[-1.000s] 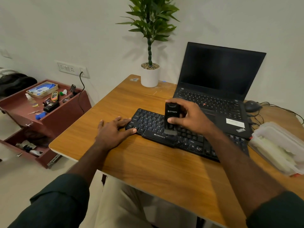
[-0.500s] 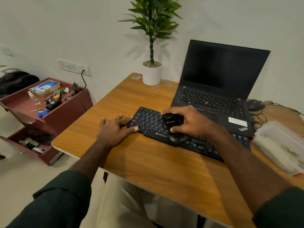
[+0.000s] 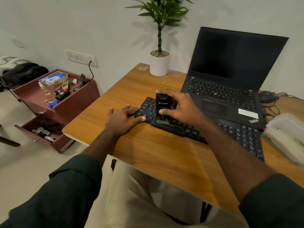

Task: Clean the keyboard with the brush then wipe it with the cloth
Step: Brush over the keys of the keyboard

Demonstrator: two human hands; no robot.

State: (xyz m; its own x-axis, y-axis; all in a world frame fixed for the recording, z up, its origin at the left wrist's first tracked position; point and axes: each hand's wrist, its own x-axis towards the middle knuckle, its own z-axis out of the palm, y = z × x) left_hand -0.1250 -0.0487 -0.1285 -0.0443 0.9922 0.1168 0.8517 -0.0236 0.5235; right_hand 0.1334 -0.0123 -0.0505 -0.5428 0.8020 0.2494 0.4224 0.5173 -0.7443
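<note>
Sitting at the right edge of the tabletop (image 3: 164,162), a clear plastic container (image 3: 286,139) holds something pale and folded, too blurred to name. A white pot (image 3: 159,65) near the far edge holds pebbles and a green plant (image 3: 162,12). On the side cabinet (image 3: 54,102) beside the tabletop, a small tray (image 3: 53,79) carries blue and white packets, and its open drawer (image 3: 42,134) holds loose items. The black keyboard (image 3: 213,130) lies across the middle of the tabletop, in front of an open laptop (image 3: 230,76). The right hand (image 3: 181,109) grips a black brush (image 3: 162,109) upright, bristles down on the keyboard's left part. The left hand (image 3: 122,119) lies flat with fingers straight, thumb touching the keyboard's left end.
</note>
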